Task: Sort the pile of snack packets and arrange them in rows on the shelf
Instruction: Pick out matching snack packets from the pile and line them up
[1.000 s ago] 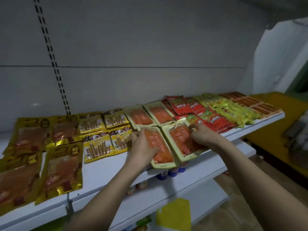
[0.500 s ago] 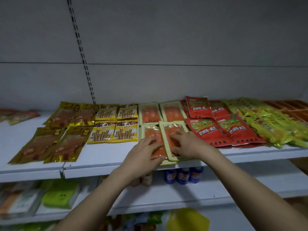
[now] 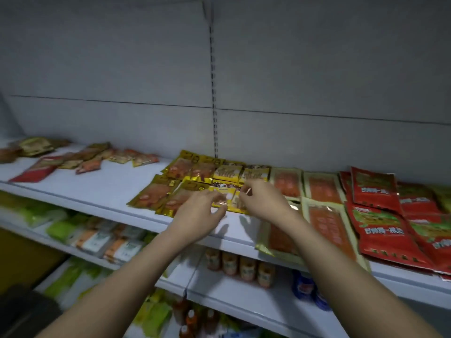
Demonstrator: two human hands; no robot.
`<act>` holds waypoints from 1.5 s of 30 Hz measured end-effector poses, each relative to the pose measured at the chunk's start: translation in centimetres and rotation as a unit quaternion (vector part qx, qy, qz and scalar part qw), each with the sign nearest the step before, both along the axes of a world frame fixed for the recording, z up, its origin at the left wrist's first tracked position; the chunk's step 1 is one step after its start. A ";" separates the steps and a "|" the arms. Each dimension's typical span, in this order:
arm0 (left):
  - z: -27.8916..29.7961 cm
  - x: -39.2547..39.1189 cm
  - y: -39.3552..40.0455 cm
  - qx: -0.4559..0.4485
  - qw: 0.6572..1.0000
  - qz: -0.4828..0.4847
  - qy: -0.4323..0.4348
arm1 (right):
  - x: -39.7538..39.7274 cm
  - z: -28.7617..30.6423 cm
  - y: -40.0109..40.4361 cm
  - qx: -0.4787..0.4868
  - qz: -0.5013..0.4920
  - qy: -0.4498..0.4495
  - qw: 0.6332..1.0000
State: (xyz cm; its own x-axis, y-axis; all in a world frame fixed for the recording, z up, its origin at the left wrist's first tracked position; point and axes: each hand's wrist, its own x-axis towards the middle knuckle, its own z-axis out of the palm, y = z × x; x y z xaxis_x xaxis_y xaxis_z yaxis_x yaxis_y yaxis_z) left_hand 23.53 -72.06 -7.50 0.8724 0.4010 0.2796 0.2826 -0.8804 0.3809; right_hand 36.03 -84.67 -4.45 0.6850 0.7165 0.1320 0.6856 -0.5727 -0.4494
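Both hands are over the yellow packets [image 3: 225,191] near the front of the shelf [image 3: 102,191], in the middle of the sorted rows. The left hand [image 3: 197,211] has its fingers loosely curled and touching the near edge of a yellow packet; the right hand [image 3: 264,198] is half closed, fingertips pinching or pressing the neighbouring one, though a firm grip cannot be made out. The step looks like squaring up the yellow row between the gold packets [image 3: 158,193] on the left and the orange packets [image 3: 322,215] on the right, with red packets [image 3: 375,215] beyond those. An unsorted pile [image 3: 80,159] lies well apart, far left on the same shelf. Next, the front yellow packets likely need nudging flush with the ones behind, edges aligned and not overlapping the gold ones, before reaching left for the pile.
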 end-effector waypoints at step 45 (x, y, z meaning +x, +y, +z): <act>-5.0 -24.9 67.8 -0.173 0.903 0.345 -0.189 | -18.1 -4.6 75.0 0.110 0.150 0.069 0.980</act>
State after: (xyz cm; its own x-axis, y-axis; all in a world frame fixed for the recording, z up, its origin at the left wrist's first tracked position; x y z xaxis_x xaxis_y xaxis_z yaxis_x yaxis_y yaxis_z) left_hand -1.32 -4.25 -12.49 0.2500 0.9328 0.2596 0.5103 -0.3548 0.7834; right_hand 17.91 -9.68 -9.09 0.4707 0.8526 0.2269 0.7320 -0.2338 -0.6399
